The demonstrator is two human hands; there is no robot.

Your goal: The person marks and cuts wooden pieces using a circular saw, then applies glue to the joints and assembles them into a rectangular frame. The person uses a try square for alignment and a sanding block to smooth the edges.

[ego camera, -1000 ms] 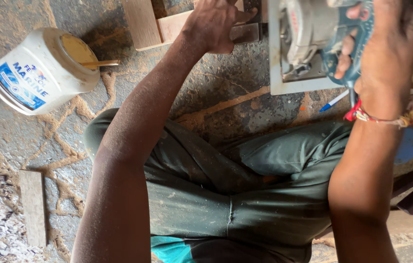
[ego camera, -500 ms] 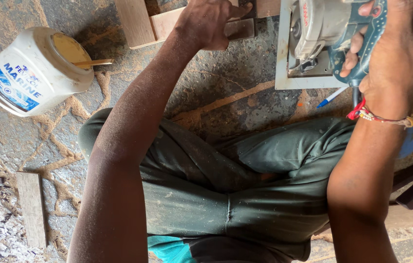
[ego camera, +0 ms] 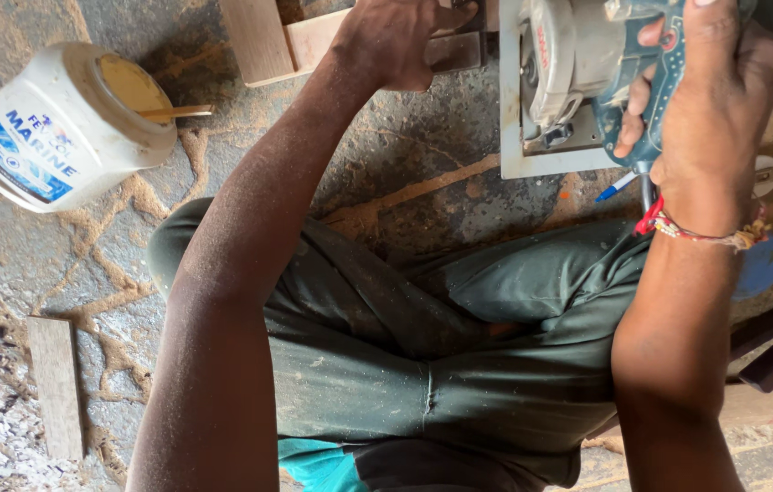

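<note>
I sit cross-legged on a dusty stone floor in green trousers. My right hand point(ego camera: 710, 100) grips the blue handle of a circular saw point(ego camera: 578, 73) whose grey base plate rests on the floor at the top right. My left hand point(ego camera: 396, 41) presses down on a pale wooden piece point(ego camera: 314, 36) at the top edge, just left of the saw. Whether the blade touches the wood is hidden by the saw body.
A white plastic jar point(ego camera: 54, 128) with a blue label and a stick in it lies tilted at the upper left. A small wood offcut point(ego camera: 56, 383) lies at the lower left among sawdust. A blue pen point(ego camera: 616, 187) and a blue disc point(ego camera: 760, 264) lie near my right wrist.
The view has shifted down slightly, so hands, saw and jar sit lower in the frame. Both hands keep the same hold on the wood and the saw.
</note>
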